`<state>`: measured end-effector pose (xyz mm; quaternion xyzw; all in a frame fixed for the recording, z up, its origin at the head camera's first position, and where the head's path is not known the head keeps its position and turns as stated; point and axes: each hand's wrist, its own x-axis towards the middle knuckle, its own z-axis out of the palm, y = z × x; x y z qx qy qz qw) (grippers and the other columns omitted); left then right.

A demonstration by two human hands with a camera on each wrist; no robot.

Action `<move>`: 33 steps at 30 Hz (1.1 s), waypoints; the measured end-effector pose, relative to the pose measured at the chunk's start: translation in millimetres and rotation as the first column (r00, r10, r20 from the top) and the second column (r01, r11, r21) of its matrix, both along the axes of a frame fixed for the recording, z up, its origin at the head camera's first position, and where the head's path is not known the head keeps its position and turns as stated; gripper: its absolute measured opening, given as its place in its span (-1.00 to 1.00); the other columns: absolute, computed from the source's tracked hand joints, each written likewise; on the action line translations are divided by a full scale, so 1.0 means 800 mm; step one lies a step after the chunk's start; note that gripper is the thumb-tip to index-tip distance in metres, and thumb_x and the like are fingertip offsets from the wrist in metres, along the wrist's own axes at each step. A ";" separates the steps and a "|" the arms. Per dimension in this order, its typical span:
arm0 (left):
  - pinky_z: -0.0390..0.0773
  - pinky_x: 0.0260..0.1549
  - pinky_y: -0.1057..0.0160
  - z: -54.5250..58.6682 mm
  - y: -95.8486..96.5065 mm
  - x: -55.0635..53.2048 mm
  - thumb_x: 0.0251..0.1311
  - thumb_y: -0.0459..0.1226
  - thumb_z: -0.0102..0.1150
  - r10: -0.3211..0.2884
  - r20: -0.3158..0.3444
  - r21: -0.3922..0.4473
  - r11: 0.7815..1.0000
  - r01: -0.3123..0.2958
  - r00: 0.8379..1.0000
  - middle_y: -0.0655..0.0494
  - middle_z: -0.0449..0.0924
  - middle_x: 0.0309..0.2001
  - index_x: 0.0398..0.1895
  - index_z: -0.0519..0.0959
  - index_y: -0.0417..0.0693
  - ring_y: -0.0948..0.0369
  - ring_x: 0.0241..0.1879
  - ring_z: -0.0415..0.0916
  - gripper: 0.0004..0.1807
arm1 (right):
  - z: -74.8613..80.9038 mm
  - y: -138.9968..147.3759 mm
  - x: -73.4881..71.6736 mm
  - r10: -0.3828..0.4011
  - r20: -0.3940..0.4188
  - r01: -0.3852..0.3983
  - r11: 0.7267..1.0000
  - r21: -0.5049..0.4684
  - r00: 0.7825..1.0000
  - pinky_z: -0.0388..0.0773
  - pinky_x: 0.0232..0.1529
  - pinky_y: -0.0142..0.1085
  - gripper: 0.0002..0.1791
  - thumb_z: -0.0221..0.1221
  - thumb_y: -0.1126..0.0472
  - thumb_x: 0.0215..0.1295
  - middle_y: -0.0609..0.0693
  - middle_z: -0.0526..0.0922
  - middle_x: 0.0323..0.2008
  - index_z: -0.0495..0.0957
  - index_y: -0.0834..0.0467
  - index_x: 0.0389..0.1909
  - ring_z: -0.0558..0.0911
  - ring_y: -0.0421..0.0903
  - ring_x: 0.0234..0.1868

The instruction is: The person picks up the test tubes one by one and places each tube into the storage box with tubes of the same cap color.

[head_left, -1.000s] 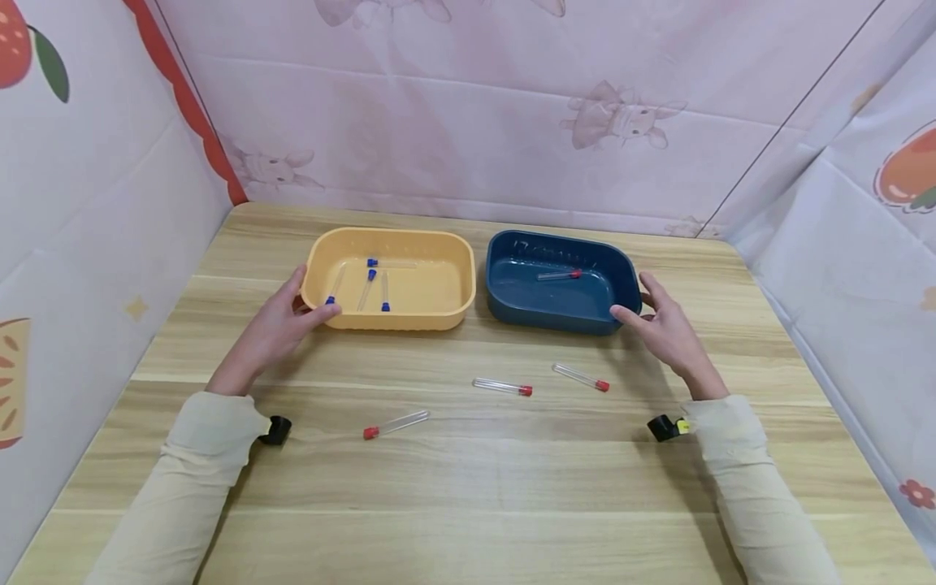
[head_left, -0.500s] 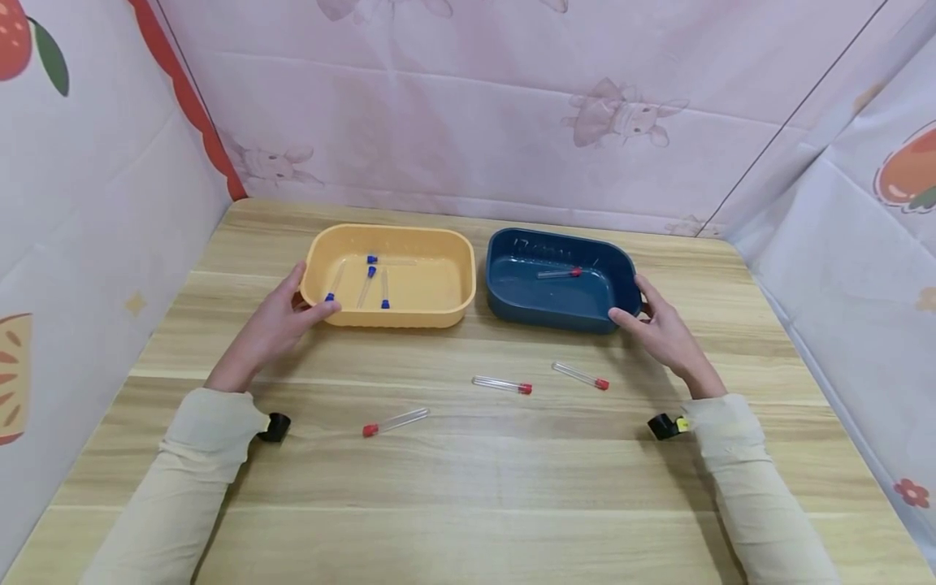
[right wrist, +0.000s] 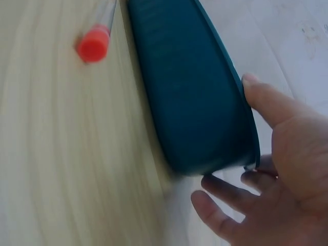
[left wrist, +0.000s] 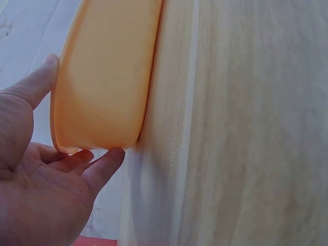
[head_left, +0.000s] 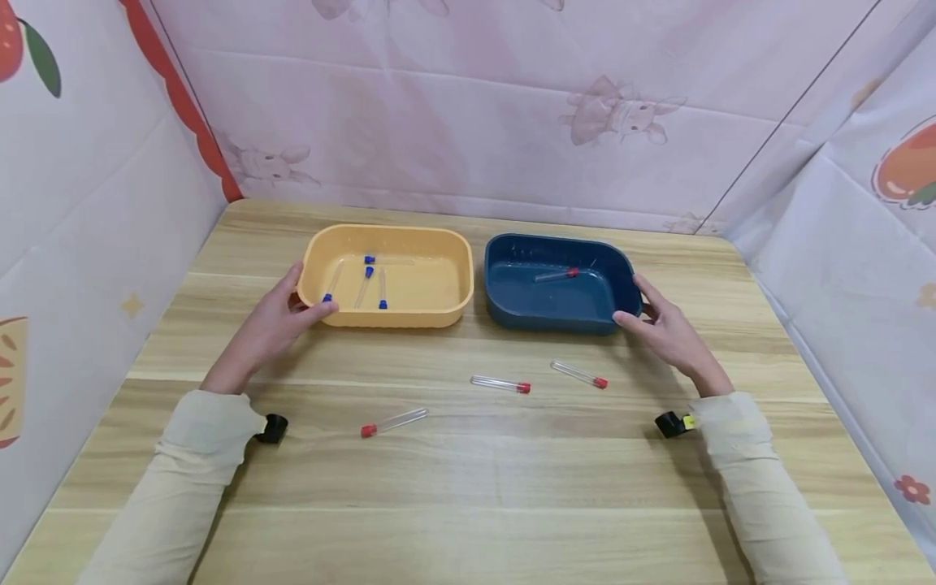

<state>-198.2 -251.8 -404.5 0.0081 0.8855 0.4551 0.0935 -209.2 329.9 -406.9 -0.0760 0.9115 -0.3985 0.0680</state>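
Note:
My left hand (head_left: 274, 325) holds the left end of a yellow plastic basin (head_left: 398, 319). In the left wrist view, its thumb rests at the rim and its fingers touch the end wall. Several clear tubes with blue caps, one capped tube (head_left: 383, 291) among them, lie inside. At the right end of a dark blue basin (head_left: 552, 321) is my right hand (head_left: 669, 333), thumb on the rim and fingers round the end wall. One red-capped tube (head_left: 556, 275) lies in the blue basin. The right wrist view is blurred.
Three red-capped tubes lie on the wooden table (head_left: 468, 504) in front of the basins: a left tube (head_left: 395, 422), a middle tube (head_left: 500, 384) and a right tube (head_left: 578, 374). Patterned cloth (head_left: 468, 122) hangs behind the table and along both sides.
My right fingers, a little off the blue basin a second ago, now touch its end. That basin has shifted slightly toward me. The left hand and yellow basin look unmoved.

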 end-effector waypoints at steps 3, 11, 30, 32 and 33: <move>0.25 0.41 -0.20 0.000 0.000 0.000 0.44 0.08 0.20 -0.004 0.000 0.001 1.000 0.004 1.000 -0.21 -0.06 0.63 0.70 -0.34 0.11 -0.20 0.50 0.13 0.09 | 0.002 0.005 0.002 0.016 0.006 -0.016 1.000 0.005 1.000 0.40 0.05 -0.64 -0.04 0.20 -0.07 0.52 0.19 -0.03 0.63 -0.15 0.06 0.69 0.31 0.31 0.47; 0.28 0.39 -0.19 0.001 0.000 0.002 0.45 0.05 0.20 -0.017 -0.008 -0.009 1.000 0.017 1.000 -0.24 -0.04 0.62 0.70 -0.35 0.07 -0.20 0.48 0.16 0.09 | 0.003 0.011 0.006 0.034 0.001 -0.034 0.999 -0.020 0.999 0.38 -0.04 -0.74 -0.06 0.22 -0.01 0.52 0.24 0.01 0.62 -0.12 0.10 0.68 0.33 0.32 0.45; 0.35 0.35 -0.17 0.003 0.001 0.003 0.37 0.19 0.20 0.002 -0.039 0.022 1.000 -0.002 0.999 -0.26 -0.03 0.61 0.70 -0.26 -0.04 -0.20 0.48 0.17 0.13 | 0.004 0.016 0.006 0.036 0.015 -0.036 0.998 -0.047 0.999 0.42 -0.05 -0.72 -0.04 0.27 0.06 0.48 0.38 0.15 0.53 -0.09 0.13 0.68 0.39 0.37 0.40; 0.37 0.32 -0.17 0.005 0.001 0.005 0.36 0.20 0.20 0.025 -0.045 0.032 0.999 -0.024 0.999 -0.29 -0.11 0.62 0.70 -0.28 -0.09 -0.23 0.50 0.14 0.17 | 0.004 0.015 0.006 0.036 0.019 -0.035 0.998 -0.044 0.999 0.43 -0.06 -0.72 -0.04 0.28 0.07 0.48 0.39 0.16 0.53 -0.10 0.13 0.68 0.40 0.37 0.39; 0.37 0.31 -0.18 0.006 0.002 0.006 0.36 0.19 0.21 0.040 -0.056 0.030 0.999 -0.038 0.998 -0.31 -0.15 0.62 0.69 -0.29 -0.12 -0.26 0.50 0.12 0.17 | 0.004 0.015 0.006 0.037 0.018 -0.036 0.998 -0.044 0.999 0.43 -0.06 -0.72 -0.04 0.28 0.07 0.48 0.40 0.16 0.52 -0.10 0.13 0.68 0.40 0.37 0.38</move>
